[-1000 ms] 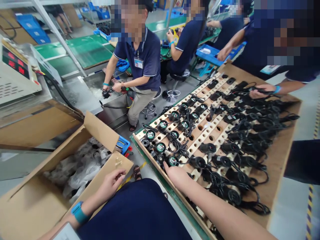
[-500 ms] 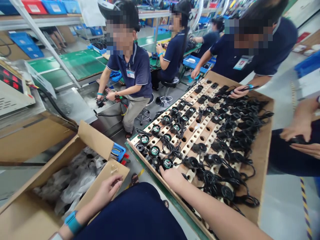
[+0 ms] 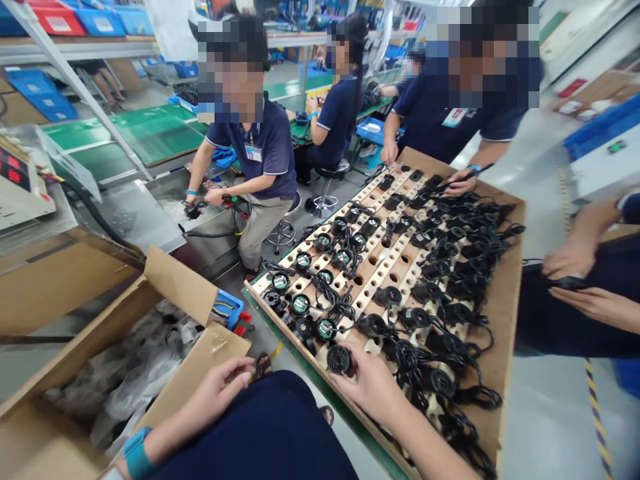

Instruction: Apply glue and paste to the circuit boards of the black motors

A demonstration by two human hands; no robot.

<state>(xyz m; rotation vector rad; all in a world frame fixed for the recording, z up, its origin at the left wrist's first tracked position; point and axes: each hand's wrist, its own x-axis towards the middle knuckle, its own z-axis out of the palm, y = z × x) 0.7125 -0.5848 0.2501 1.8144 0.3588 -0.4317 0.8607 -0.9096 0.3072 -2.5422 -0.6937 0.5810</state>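
Observation:
My right hand (image 3: 367, 383) grips a black round part with a ribbed face (image 3: 339, 359) between thumb and fingers, over the near edge of a wooden tray (image 3: 510, 333). Beside it in the tray are small round black units with green circuit boards (image 3: 326, 329) showing, and a black part (image 3: 305, 330) at the near edge. Coiled black cables (image 3: 345, 305) lie among them. My left hand (image 3: 227, 383) hovers near the flap of a cardboard box, fingers loosely bent and apart, with nothing visible in it.
The open cardboard box (image 3: 170, 393) at left holds clear plastic bags (image 3: 145, 373). Co-workers stand or sit around: one across at a metal bench (image 3: 145, 207), one at the tray's far end, and another person's hands (image 3: 575, 273) at right. A blue bin (image 3: 229, 308) is behind the box.
My right hand has gone from pointing down into the near edge of the tray to holding up the black round part. My left hand has shifted slightly. The view has moved a little.

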